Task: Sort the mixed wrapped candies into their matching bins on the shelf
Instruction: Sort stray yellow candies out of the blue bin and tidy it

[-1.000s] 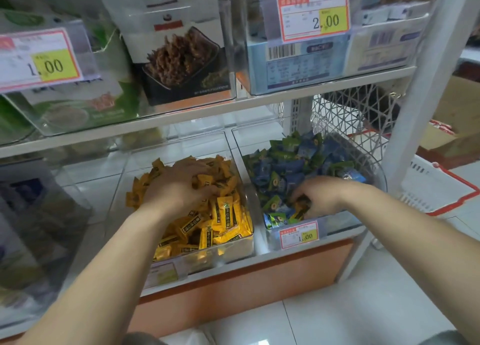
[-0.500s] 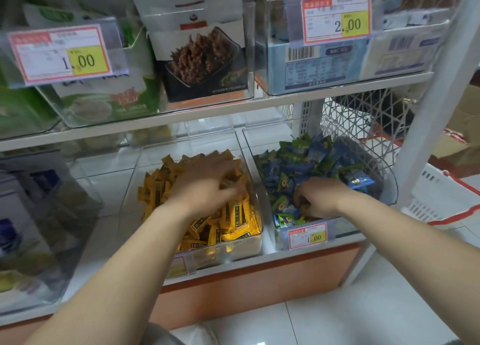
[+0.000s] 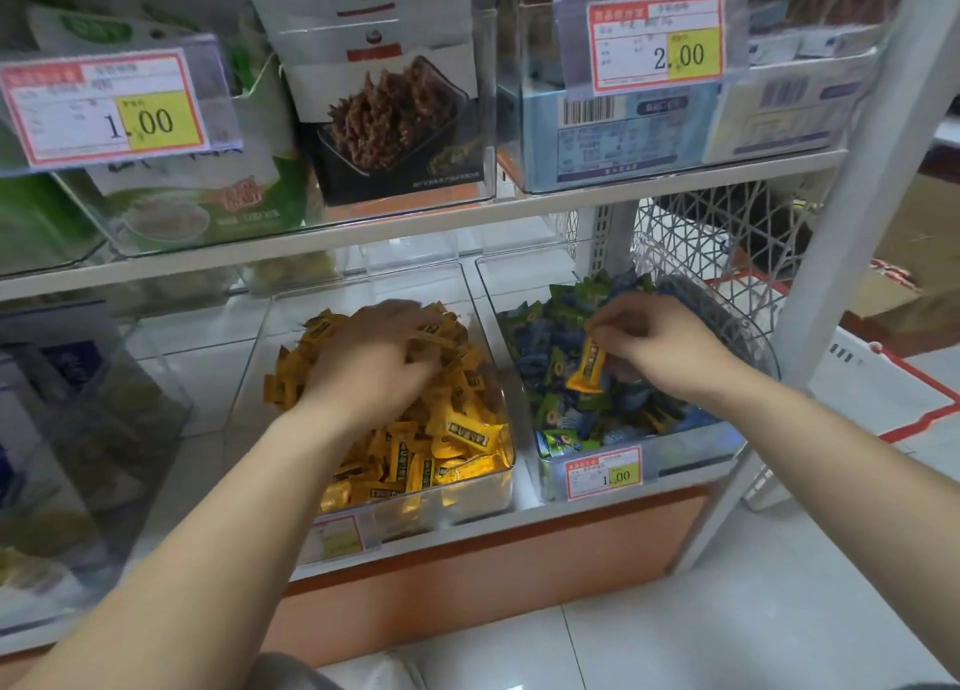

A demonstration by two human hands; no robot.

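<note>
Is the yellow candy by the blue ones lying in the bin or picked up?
Picked up. The right hand pinches the yellow candy, and it hangs above the blue and green candies.

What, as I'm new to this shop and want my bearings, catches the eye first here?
A lone yellow candy, pinched in the right hand above the right bin of blue and green candies. Beside it, the left hand lies on a heap of matching yellow candies in the left bin. Red-edged price tags hang on the shelf above.
</note>
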